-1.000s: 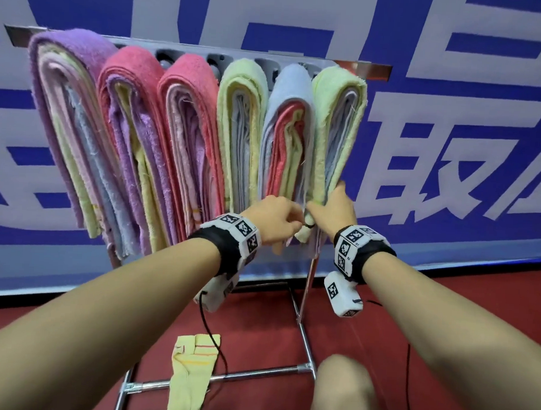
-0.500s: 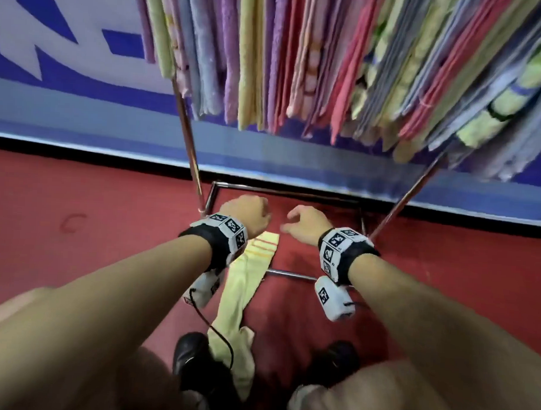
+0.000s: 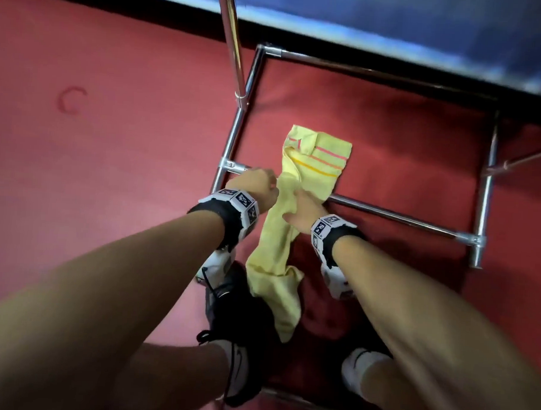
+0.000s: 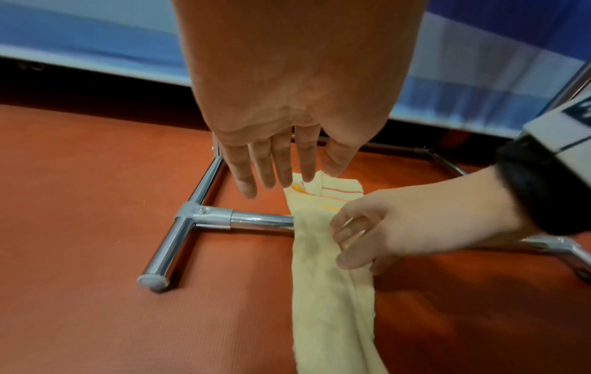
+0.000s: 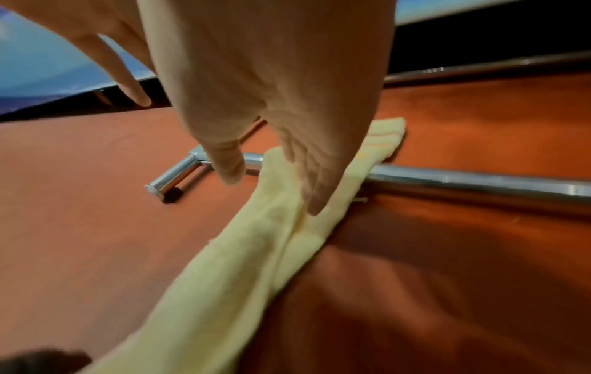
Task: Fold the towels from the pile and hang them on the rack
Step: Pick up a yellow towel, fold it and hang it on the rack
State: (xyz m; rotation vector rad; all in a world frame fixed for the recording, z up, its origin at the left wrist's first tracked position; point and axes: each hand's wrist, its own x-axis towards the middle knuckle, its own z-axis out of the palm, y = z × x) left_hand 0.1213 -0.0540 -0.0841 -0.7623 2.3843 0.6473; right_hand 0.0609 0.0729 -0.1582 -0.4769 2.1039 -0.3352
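Soft, light towel [image 3: 289, 205] draped over the base bar [image 3: 386, 213]; it's touched there by the right hand [image 3: 304, 210], fingers spread. Left hand [image 4: 281, 157] spread, nothing pinched. Best gripped by the striped end.

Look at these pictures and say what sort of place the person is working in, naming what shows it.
Probably an indoor staged work area rather than a home: a red matted floor, a blue printed banner along the wall, and a chrome tube rack base with a yellow towel draped over its low bar.
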